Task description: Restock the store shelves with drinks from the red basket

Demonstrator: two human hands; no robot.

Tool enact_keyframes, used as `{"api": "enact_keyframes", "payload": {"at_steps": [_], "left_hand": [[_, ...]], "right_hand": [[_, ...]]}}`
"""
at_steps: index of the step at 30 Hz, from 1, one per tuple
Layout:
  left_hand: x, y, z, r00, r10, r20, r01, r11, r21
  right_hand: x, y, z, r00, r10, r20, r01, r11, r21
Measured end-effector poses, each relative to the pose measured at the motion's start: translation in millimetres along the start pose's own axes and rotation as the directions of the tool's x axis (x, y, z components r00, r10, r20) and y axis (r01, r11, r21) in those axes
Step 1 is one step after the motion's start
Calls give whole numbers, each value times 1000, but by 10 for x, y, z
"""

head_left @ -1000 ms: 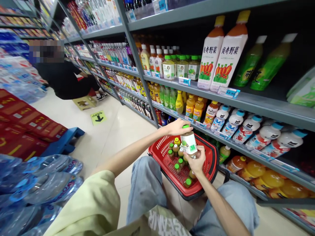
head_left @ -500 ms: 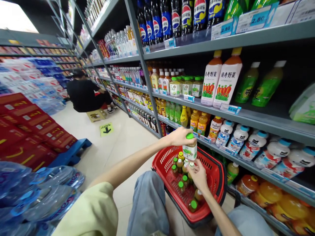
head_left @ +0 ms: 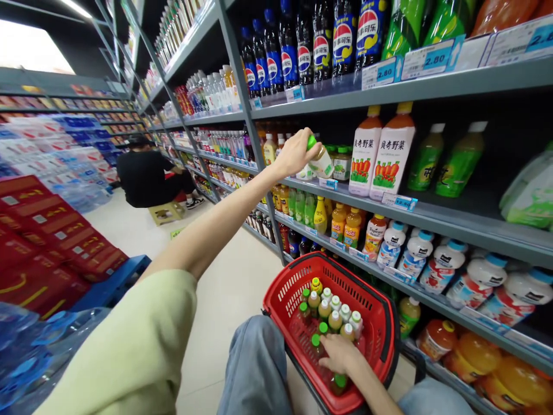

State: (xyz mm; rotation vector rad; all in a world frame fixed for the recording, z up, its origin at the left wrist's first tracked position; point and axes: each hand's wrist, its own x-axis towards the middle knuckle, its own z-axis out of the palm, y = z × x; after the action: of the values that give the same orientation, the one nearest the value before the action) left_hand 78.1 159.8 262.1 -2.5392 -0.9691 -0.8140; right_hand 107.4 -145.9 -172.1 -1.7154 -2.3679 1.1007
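At the middle shelf, my left hand [head_left: 298, 151] grips a square juice bottle [head_left: 321, 159] with a green cap and white label. The bottle is tilted, close to similar green-capped bottles [head_left: 342, 163] on the shelf. Below, the red shopping basket [head_left: 276, 276] holds small bottles, several with white caps [head_left: 344, 313] and several with green caps. My right hand [head_left: 343, 353] is low inside the basket, fingers apart, beside a green-capped bottle [head_left: 317, 342]. Its fingertips are at or near that bottle; contact is unclear. A yellow-capped bottle [head_left: 317, 285] stands at the basket's far end.
Shelving [head_left: 453, 225] with drinks runs along the right, with cola bottles [head_left: 322, 46] above and carton-shaped juice bottles [head_left: 393, 153] at mid-height. Red boxes [head_left: 56, 242] and packed water bottles [head_left: 30, 351] stand left. A person in black [head_left: 144, 176] sits on a stool farther down the aisle.
My left hand has risen from above the basket to the middle shelf with the green-capped bottle. The right hand has let go of a white-capped bottle and moved lower in the basket.
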Motion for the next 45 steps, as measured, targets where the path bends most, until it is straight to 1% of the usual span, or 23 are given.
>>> {"api": "enact_keyframes", "payload": {"at_steps": [2, 4, 8, 10, 13, 17, 20, 22, 24, 27, 28, 30, 31, 33, 35, 38, 41, 45], "left_hand": [[156, -50, 93, 999, -35, 7, 35, 999, 19], [255, -63, 188, 997, -65, 44, 63, 997, 44], [343, -63, 360, 979, -112, 173, 90, 988, 128], [373, -86, 436, 963, -139, 229, 103, 981, 163], [432, -145, 538, 947, -167, 275, 116, 974, 192], [516, -211, 642, 929, -193, 317, 129, 969, 212], [558, -234, 698, 922, -220, 319, 159, 965, 206], [571, -242, 728, 922, -219, 318, 156, 965, 213], [572, -247, 749, 921, -209, 327, 141, 965, 221], [548, -258, 751, 920, -193, 341, 122, 968, 220], [534, -264, 742, 920, -175, 351, 98, 969, 227], [498, -283, 710, 912, -113, 394, 8, 966, 260], [479, -296, 689, 901, -80, 426, -46, 959, 278], [444, -322, 647, 866, -30, 499, -138, 945, 297], [421, -347, 609, 838, -7, 545, -182, 939, 291], [415, -377, 568, 827, -4, 562, -205, 929, 308], [427, -396, 545, 830, -18, 558, -198, 925, 324], [439, -430, 558, 843, -18, 538, -169, 940, 297]], "right_hand": [[-14, -2, -75, 1000, -2, -3, 2, 999, -44], [-32, -14, -115, 999, 17, 35, -14, 996, -86], [-38, -47, -120, 992, 75, 104, -61, 990, -124], [-27, -57, -117, 992, 72, 107, -59, 991, -124], [-11, -48, -108, 995, 47, 84, -39, 995, -95], [34, 32, -7, 997, 59, 40, -57, 997, -46], [112, 113, 128, 998, 67, 0, -67, 998, -4], [168, 151, 204, 998, 66, -6, -66, 998, 9], [205, 168, 248, 998, 63, 9, -63, 998, 10], [199, 154, 254, 998, 56, 24, -56, 998, 9], [182, 140, 242, 998, 54, 22, -54, 999, 6], [134, 99, 199, 999, 49, 21, -49, 999, 0], [106, 73, 170, 998, 49, 26, -49, 999, -5], [53, 15, 103, 997, 56, 48, -56, 998, -16], [11, -41, 35, 994, 72, 79, -69, 997, -30], [-26, -103, -43, 992, 83, 99, -78, 995, -54], [-46, -136, -90, 989, 89, 116, -80, 994, -78], [-71, -154, -124, 989, 92, 115, -82, 993, -90]]}}
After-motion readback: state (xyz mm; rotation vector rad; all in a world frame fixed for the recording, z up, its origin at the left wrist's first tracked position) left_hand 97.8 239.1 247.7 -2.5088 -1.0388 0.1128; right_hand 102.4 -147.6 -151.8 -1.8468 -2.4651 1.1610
